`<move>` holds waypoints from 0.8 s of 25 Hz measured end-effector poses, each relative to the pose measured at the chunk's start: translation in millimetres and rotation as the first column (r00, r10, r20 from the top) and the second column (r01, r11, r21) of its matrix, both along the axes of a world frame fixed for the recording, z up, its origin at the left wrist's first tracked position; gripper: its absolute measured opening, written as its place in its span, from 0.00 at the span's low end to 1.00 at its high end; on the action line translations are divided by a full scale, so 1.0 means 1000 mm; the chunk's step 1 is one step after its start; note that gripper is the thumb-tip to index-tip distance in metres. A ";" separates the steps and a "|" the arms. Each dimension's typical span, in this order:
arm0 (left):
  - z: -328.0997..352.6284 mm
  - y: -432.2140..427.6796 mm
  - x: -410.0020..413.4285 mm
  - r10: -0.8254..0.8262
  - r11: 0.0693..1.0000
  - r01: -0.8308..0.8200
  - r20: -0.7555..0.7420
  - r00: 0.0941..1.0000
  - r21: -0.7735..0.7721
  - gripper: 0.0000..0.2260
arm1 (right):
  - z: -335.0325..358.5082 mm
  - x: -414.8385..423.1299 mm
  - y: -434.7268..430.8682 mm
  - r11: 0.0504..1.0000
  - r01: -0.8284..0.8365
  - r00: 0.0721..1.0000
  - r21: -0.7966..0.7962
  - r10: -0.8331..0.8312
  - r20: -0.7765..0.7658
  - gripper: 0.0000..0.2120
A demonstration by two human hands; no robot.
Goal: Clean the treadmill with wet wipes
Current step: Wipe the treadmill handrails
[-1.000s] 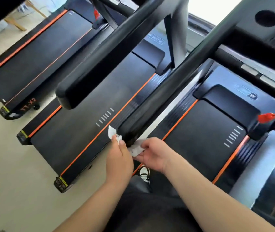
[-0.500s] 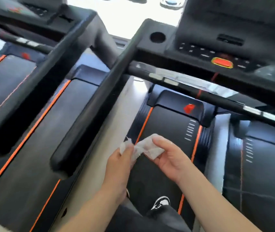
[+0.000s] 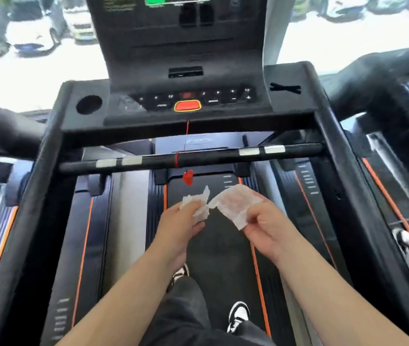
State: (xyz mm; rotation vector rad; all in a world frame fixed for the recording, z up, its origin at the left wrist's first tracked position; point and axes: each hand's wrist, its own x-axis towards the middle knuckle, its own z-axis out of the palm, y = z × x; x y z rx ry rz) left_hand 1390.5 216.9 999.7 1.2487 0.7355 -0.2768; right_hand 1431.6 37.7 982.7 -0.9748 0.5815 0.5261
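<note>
I stand on a black treadmill with orange stripes; its console (image 3: 188,101) with a red stop button faces me and a crossbar (image 3: 198,158) runs below it. A white wet wipe (image 3: 233,203) is stretched between both hands above the belt (image 3: 218,245). My left hand (image 3: 181,221) pinches the wipe's crumpled left end. My right hand (image 3: 265,226) pinches its wider right part. The wipe touches no part of the treadmill.
Side handrails (image 3: 343,171) run along both sides of me. More treadmills (image 3: 398,186) stand left and right. A red safety clip (image 3: 188,176) hangs from the crossbar on a cord. A window with parked cars lies behind the console.
My view has swung from the left handrail's end to face the console. Both hands left the handrail and pulled the wipe apart over the belt.
</note>
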 end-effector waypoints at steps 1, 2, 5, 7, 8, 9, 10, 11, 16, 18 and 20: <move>-0.005 -0.002 0.014 -0.055 0.998 0.055 -0.011 0.998 -0.008 0.06 | -0.002 0.008 -0.001 0.999 0.034 0.999 -0.008 -0.034 -0.005 0.35; -0.010 -0.003 0.025 -0.104 0.995 0.104 -0.025 0.994 -0.009 0.05 | -0.005 0.014 -0.002 0.998 0.065 0.998 -0.016 -0.065 -0.002 0.35; -0.037 -0.006 0.058 -0.247 0.969 0.248 -0.052 0.968 0.015 0.07 | -0.016 0.029 -0.005 0.989 0.148 0.989 -0.017 -0.147 0.024 0.26; -0.060 -0.012 0.083 -0.343 0.936 0.346 -0.059 0.937 0.059 0.08 | -0.028 0.040 -0.011 0.974 0.210 0.978 -0.083 -0.208 0.028 0.20; -0.072 -0.017 0.092 -0.381 0.919 0.385 -0.065 0.922 0.081 0.09 | -0.035 0.044 -0.017 0.960 0.241 0.971 -0.142 -0.240 0.022 0.17; -0.082 -0.024 0.100 -0.415 0.903 0.421 -0.080 0.906 0.089 0.10 | -0.045 0.048 -0.024 0.938 0.282 0.958 -0.202 -0.288 -0.002 0.15; -0.090 -0.032 0.108 -0.432 0.895 0.439 -0.092 0.897 0.083 0.10 | -0.055 0.050 -0.033 0.918 0.311 0.944 -0.246 -0.327 -0.029 0.15; -0.101 -0.042 0.114 -0.442 0.891 0.450 -0.108 0.891 0.068 0.10 | -0.069 0.051 -0.044 0.902 0.332 0.930 -0.277 -0.362 -0.062 0.17; -0.161 -0.092 0.151 -0.475 0.874 0.484 -0.137 0.869 0.037 0.08 | -0.127 0.057 -0.092 0.861 0.346 0.911 -0.372 -0.404 -0.087 0.20; -0.196 -0.108 0.162 -0.481 0.872 0.488 -0.147 0.864 0.017 0.07 | -0.158 0.058 -0.100 0.870 0.318 0.928 -0.378 -0.367 -0.064 0.20; -0.239 -0.119 0.171 -0.501 0.862 0.508 -0.168 0.849 -0.007 0.08 | -0.196 0.063 -0.097 0.877 0.299 0.943 -0.376 -0.332 -0.023 0.19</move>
